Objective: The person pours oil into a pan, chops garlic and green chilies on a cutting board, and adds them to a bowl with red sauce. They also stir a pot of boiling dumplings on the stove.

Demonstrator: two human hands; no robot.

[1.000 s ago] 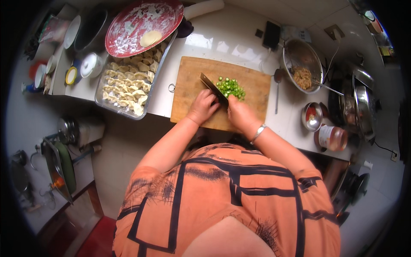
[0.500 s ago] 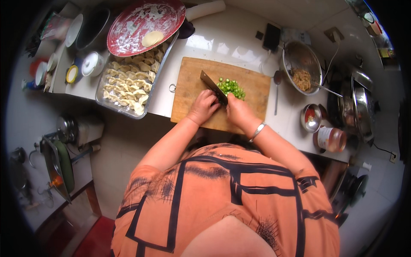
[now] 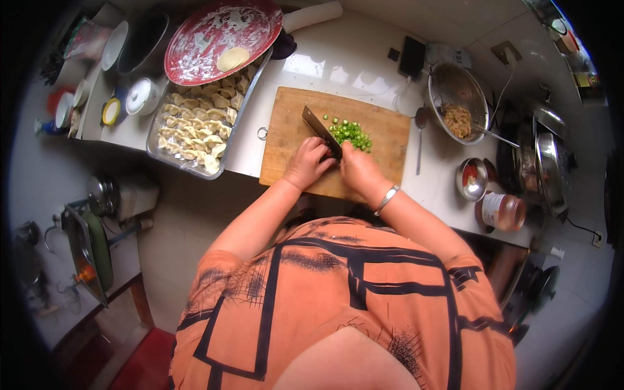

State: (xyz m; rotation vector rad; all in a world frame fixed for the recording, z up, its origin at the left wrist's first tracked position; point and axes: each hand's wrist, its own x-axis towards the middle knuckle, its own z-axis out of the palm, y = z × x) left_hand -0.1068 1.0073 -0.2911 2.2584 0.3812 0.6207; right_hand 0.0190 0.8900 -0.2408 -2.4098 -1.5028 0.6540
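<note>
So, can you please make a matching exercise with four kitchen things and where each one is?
Things:
1. chopped green pieces
2. dumplings
3. red round plate
4. metal bowl with filling

Places:
A. upper end of the tray
B. on the wooden cutting board
C. right of the board
D. in the metal tray

Pairs: 1-B, 2-D, 3-A, 4-C
</note>
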